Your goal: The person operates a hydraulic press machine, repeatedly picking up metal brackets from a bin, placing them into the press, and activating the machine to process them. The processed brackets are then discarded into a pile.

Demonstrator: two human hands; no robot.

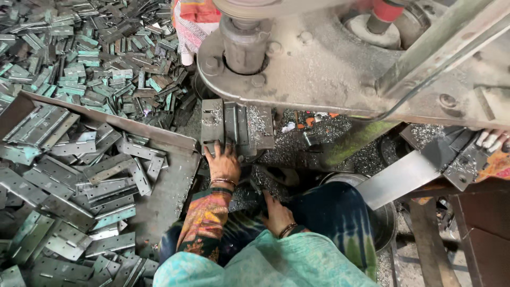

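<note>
My left hand (223,162) reaches forward and its fingers press on a grey metal hinge plate (213,123) lying on the fixture block (249,127) under the drill spindle (243,45). Metal shavings cover the block. My right hand (276,215) rests lower down on my lap, fingers flat against dark cloth, holding nothing that I can see. Both wrists wear bangles.
A metal tray (164,196) at the left holds several grey hinges (69,186). Beyond it lies a large heap of hinge pieces (90,58). The machine's heavy grey body (340,64) fills the top right. Another person's fingers (491,141) show at the right edge.
</note>
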